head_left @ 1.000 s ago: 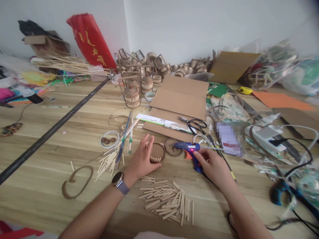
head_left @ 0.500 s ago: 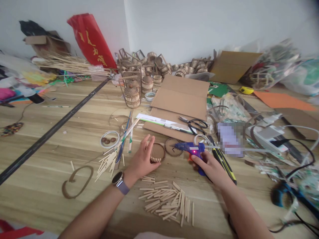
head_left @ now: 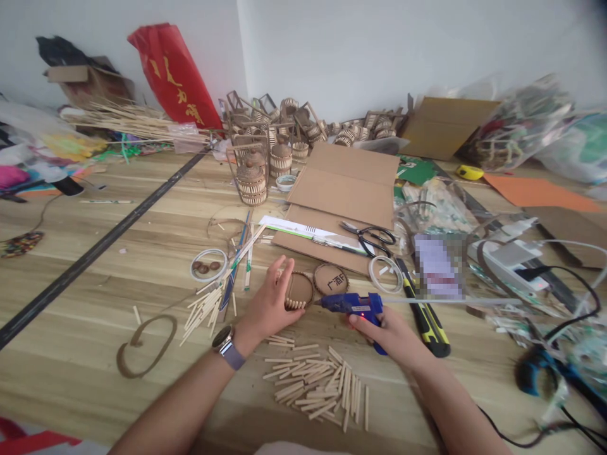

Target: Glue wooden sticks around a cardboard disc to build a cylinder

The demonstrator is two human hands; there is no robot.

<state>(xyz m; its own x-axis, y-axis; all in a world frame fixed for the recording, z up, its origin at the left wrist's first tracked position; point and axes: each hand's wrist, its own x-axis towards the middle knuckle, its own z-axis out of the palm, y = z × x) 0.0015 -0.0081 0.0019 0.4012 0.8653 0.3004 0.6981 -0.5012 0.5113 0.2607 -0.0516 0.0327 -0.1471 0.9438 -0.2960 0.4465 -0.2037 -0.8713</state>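
Observation:
My left hand curves its thumb and fingers around the left side of a round cardboard base. Short pale sticks stand in a row along the near rim of this base. In my right hand is a blue hot glue gun, its red light on and a clear glue stick out of its back. The nozzle points left, close to the base's right rim; whether it touches I cannot tell. A second cardboard disc with printed characters lies just behind the gun. Many short sticks are piled in front of my hands.
Scissors, a tape roll and a yellow-black utility knife lie at the right, near a white power strip. Cardboard sheets and small finished baskets stand behind. A brown strip coil lies left.
My right hand has brought the glue gun down and left, from over the second disc to the rim of the held base. My left hand stays nearly still.

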